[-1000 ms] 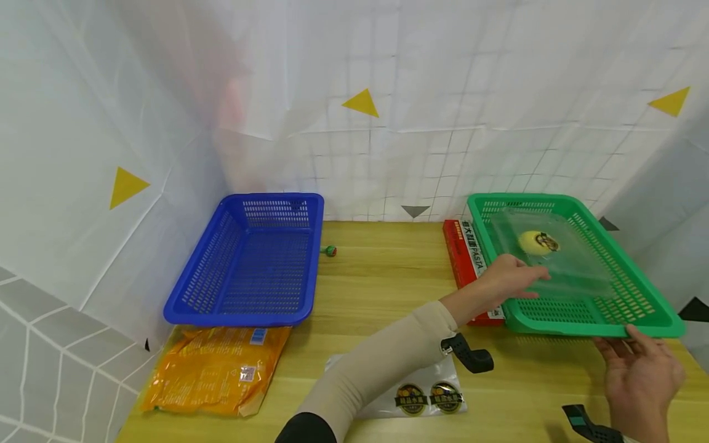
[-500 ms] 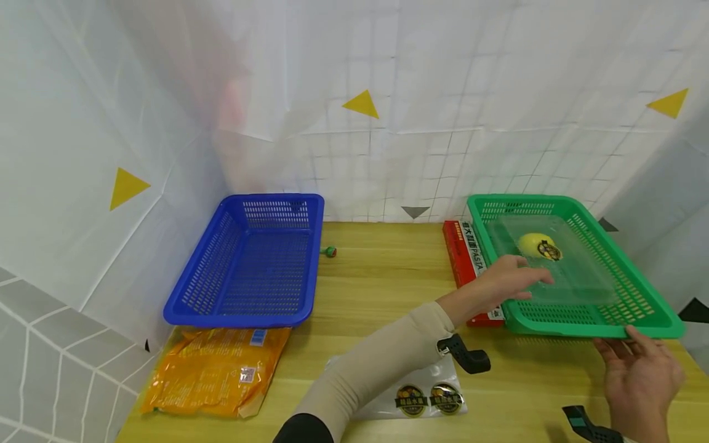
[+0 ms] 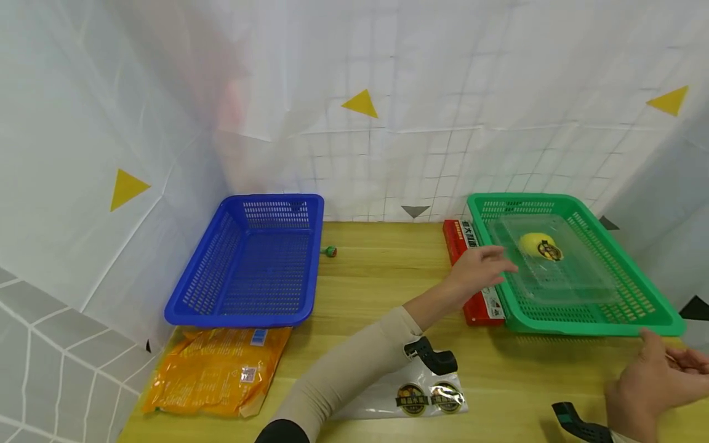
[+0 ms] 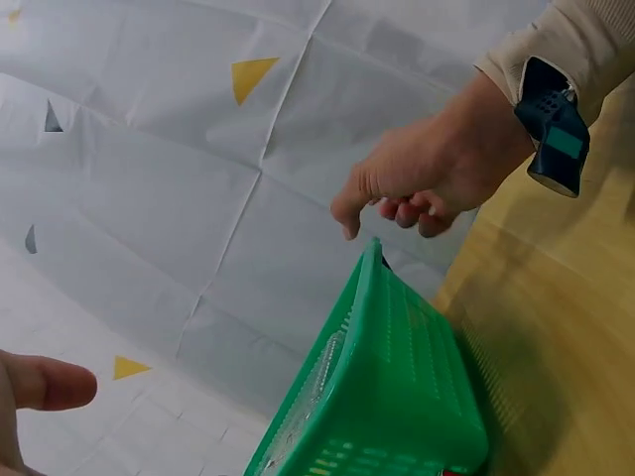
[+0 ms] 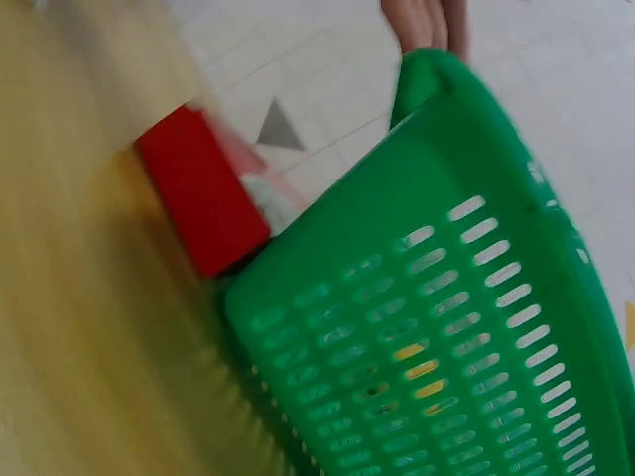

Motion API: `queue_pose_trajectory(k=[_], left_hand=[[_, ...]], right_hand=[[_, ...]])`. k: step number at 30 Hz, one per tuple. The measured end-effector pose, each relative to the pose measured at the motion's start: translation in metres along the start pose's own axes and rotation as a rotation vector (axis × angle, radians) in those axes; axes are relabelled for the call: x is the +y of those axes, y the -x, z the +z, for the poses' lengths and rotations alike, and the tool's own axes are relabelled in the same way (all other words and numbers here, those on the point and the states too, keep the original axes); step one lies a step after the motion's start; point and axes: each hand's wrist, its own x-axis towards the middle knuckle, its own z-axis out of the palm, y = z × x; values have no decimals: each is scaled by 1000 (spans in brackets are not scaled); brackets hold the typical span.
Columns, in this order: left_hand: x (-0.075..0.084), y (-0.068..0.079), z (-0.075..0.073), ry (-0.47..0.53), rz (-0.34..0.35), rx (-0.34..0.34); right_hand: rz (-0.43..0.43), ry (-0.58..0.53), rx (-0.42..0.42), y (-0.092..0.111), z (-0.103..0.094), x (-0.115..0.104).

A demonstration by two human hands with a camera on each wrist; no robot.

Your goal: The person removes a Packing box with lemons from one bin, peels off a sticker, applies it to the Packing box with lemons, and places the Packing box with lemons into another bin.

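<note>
In the head view my left hand [image 3: 480,269] hovers over the left rim of the green basket [image 3: 576,327], fingers relaxed and holding nothing. A clear plastic box [image 3: 587,280] lies in that basket. Inside the box is a yellow fruit [image 3: 533,242], partly covered by a round black-and-gold sticker [image 3: 549,250]. My right hand [image 3: 661,381] is off the basket's front right corner, its fingers loosely curled around nothing. The left wrist view shows the right hand [image 4: 432,174] apart from the basket rim.
A red pasta box [image 3: 480,311] stands against the green basket's left side. At the left are a blue basket [image 3: 266,271] and an orange packet [image 3: 216,372]. A lollipop [image 3: 330,251] lies beside the blue basket. A clear sheet [image 3: 382,403] with round stickers lies in front.
My left hand has drawn back leftward from above the clear box. My right hand has left the green basket's front rim and moved right. The sticker shifted slightly earlier, along with the box.
</note>
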Motion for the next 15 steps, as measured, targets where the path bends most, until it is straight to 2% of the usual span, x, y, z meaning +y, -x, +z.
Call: queue_pose_trajectory(k=[3,5,7,10,15], left_hand=[[-1,10,-14,21,31,3],[-1,18,-23,-29,53,0],[-1,26,-33,-105,75,-3],[-1,39,-47,-223,104,2],[-1,61,-71,-316,114,23]], right_hand=[[-198,161,-9,10,3,-1],[-311,230,-58,19,3,-2],[-471,299,-121,28,4,-2],[-612,265,-229,44,10,-5],[-746,109,-453,80,26,-13]])
